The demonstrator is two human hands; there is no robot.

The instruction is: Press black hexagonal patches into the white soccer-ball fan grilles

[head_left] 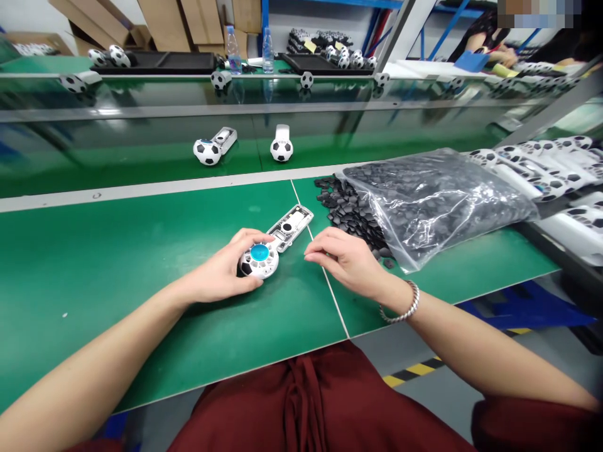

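The held device [266,266] is smooth plastic, the bag [452,201] glossy plastic.

The left hand [226,270] is gripping a soccer-ball gadget [271,263] over the green table [117,263], its handle's insides showing. Right hand [351,263] is hovering just beside it, fingers [325,243] pinching together, can't tell if they're holding anything. Loose black pieces [351,210] are lying by a clear bag [443,201] of them, and two similar gadgets [281,150] are sitting further back.

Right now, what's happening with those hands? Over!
Left hand holds soccer-ball gadget. Right hand pinched, apart from it. Black pieces, plastic bag beyond right hand.
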